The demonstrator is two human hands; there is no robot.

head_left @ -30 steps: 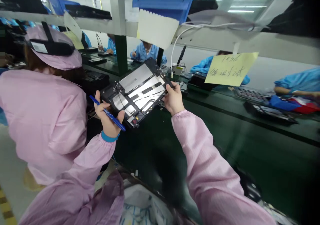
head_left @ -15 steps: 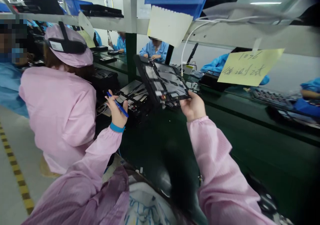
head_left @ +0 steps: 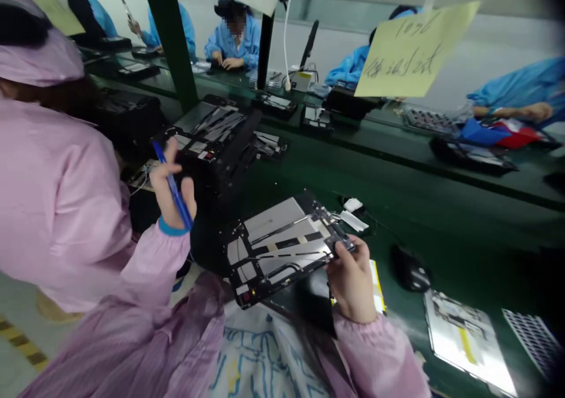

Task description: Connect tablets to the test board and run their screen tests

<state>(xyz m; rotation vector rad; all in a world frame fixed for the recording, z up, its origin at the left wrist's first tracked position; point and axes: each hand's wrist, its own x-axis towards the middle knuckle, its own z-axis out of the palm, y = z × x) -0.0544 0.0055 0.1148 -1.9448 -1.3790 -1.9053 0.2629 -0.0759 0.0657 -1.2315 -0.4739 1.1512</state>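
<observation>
My right hand [head_left: 351, 280] grips the right edge of an opened tablet back panel [head_left: 278, 248], black-framed with silvery plates and ribbon cables, held low over the near edge of the green bench [head_left: 441, 221]. My left hand [head_left: 170, 189] is raised to the left, fingers closed round a blue pen [head_left: 174, 189] that points up and down. A stack of similar black panels [head_left: 212, 136] stands just beyond my left hand.
A person in a pink coat [head_left: 53, 198] stands close at my left. A black mouse [head_left: 410, 274], a silver panel [head_left: 468, 339] and a yellow note [head_left: 412, 50] hanging overhead are at the right. Workers in blue sit across the far bench [head_left: 238, 39].
My right hand has brought the panel down from in front of the shelf to just above the bench's near edge, flat side up. My left hand let go of it and keeps the pen.
</observation>
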